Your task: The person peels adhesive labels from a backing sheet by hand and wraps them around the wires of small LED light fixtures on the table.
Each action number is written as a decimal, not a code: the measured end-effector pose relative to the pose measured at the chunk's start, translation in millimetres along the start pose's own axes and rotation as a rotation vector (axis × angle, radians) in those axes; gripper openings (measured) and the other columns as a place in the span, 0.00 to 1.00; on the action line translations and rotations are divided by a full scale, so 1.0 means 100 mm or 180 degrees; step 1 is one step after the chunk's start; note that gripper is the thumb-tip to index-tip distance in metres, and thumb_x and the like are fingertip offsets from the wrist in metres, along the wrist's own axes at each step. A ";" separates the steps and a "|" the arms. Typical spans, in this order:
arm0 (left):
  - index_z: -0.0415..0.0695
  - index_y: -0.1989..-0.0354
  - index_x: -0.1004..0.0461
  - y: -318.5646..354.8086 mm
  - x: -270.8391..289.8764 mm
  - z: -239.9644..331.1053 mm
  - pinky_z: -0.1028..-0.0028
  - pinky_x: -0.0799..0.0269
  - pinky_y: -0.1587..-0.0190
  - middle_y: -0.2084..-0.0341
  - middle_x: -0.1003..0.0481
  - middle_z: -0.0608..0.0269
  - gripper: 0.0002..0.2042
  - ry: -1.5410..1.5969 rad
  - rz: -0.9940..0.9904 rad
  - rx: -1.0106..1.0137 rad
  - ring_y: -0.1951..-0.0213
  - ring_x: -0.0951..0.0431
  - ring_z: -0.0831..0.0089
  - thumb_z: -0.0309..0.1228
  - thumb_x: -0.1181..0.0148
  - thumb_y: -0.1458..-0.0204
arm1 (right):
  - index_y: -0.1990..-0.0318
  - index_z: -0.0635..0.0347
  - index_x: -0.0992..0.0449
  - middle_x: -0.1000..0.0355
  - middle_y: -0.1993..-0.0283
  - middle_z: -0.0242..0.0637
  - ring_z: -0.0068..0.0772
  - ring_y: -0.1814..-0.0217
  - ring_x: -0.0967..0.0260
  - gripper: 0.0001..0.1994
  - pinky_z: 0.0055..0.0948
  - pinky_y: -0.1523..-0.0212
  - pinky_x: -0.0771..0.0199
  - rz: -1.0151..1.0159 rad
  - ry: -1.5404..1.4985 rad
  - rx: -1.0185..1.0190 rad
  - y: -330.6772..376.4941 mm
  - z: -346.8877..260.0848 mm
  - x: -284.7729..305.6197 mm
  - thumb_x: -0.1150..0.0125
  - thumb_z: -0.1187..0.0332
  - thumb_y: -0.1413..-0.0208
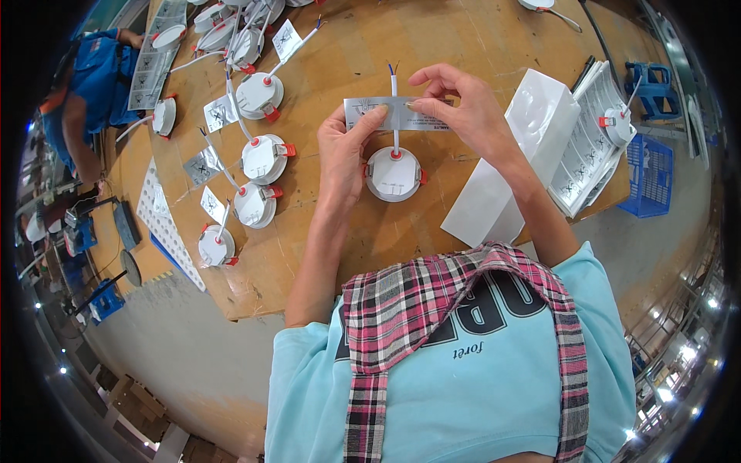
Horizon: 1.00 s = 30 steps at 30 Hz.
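A silvery printed label lies crosswise over the white cable of a round downlight. The downlight is white with red spring clips and rests on the table, its cable running away from me with bare coloured wire ends. My left hand pinches the label's left part, thumb on top. With thumb and forefinger, my right hand grips it just right of the cable. To the left stand several similar downlights, among them one with a label folded round its cable like a flag.
On the right lie a white paper sleeve and label sheets, with another downlight on them. More downlights crowd the table's far left. A blue crate stands beyond the right edge. Another person is at the far left.
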<state>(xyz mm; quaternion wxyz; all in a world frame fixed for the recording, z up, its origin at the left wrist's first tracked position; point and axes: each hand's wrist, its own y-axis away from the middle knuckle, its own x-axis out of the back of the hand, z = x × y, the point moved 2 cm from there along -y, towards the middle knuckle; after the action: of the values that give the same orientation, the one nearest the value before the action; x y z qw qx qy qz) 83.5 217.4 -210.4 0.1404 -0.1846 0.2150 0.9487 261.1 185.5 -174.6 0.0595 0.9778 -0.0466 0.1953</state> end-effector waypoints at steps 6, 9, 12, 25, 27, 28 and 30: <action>0.37 0.64 0.26 0.01 0.01 0.02 0.77 0.27 0.66 0.70 0.23 0.60 0.08 0.0055 -0.0081 0.0042 0.70 0.24 0.78 0.27 0.39 0.49 | 0.59 0.62 0.25 0.29 0.73 0.34 0.28 0.65 0.30 0.12 0.26 0.61 0.28 -0.0006 0.0016 0.0039 0.01 0.01 0.00 0.37 0.68 0.50; 0.36 0.63 0.26 0.00 0.03 0.01 0.77 0.27 0.64 0.69 0.23 0.60 0.08 0.0044 -0.0091 0.0060 0.69 0.24 0.78 0.27 0.39 0.49 | 0.60 0.62 0.24 0.28 0.70 0.35 0.28 0.65 0.30 0.12 0.27 0.61 0.28 0.0017 -0.0125 -0.0022 0.01 0.04 0.01 0.38 0.65 0.49; 0.36 0.62 0.26 -0.04 0.06 -0.02 0.76 0.27 0.63 0.68 0.23 0.59 0.09 0.0140 -0.0109 0.0133 0.67 0.24 0.78 0.27 0.39 0.49 | 0.63 0.62 0.23 0.28 0.65 0.36 0.31 0.61 0.31 0.12 0.28 0.60 0.28 0.0268 0.0103 0.0190 -0.02 0.09 0.05 0.38 0.63 0.48; 0.34 0.60 0.27 -0.01 0.02 -0.04 0.75 0.25 0.64 0.66 0.23 0.56 0.11 -0.0165 -0.0196 0.0157 0.68 0.22 0.75 0.28 0.40 0.47 | 0.68 0.65 0.22 0.28 0.62 0.36 0.37 0.51 0.37 0.14 0.33 0.51 0.36 -0.0094 0.0373 0.0260 -0.08 0.00 -0.10 0.37 0.60 0.51; 0.34 0.60 0.27 0.00 0.02 -0.04 0.76 0.25 0.65 0.66 0.23 0.56 0.11 -0.0311 -0.0161 0.0131 0.69 0.22 0.75 0.28 0.41 0.47 | 0.69 0.65 0.22 0.28 0.61 0.36 0.36 0.52 0.37 0.14 0.33 0.52 0.35 0.0083 0.0547 0.0345 -0.05 -0.02 -0.11 0.37 0.60 0.51; 0.33 0.58 0.28 -0.01 0.01 -0.04 0.77 0.25 0.65 0.67 0.23 0.56 0.12 -0.0396 -0.0153 0.0131 0.69 0.22 0.75 0.28 0.41 0.47 | 0.69 0.65 0.22 0.28 0.61 0.36 0.36 0.52 0.37 0.14 0.33 0.52 0.35 0.0082 0.0555 0.0350 -0.05 -0.01 -0.10 0.37 0.60 0.51; 0.32 0.57 0.29 -0.01 0.00 -0.03 0.77 0.25 0.66 0.67 0.23 0.55 0.13 -0.0479 -0.0148 0.0123 0.69 0.23 0.75 0.29 0.42 0.46 | 0.69 0.65 0.22 0.27 0.61 0.36 0.36 0.54 0.37 0.13 0.33 0.52 0.36 0.0246 0.0580 0.0440 -0.04 0.01 -0.08 0.37 0.61 0.50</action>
<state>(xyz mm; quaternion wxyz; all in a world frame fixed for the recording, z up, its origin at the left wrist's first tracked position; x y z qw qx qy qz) 85.2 216.9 -213.7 0.1816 -0.1150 0.2178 0.9520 254.5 189.9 -178.8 -0.0117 0.9553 -0.0652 0.2882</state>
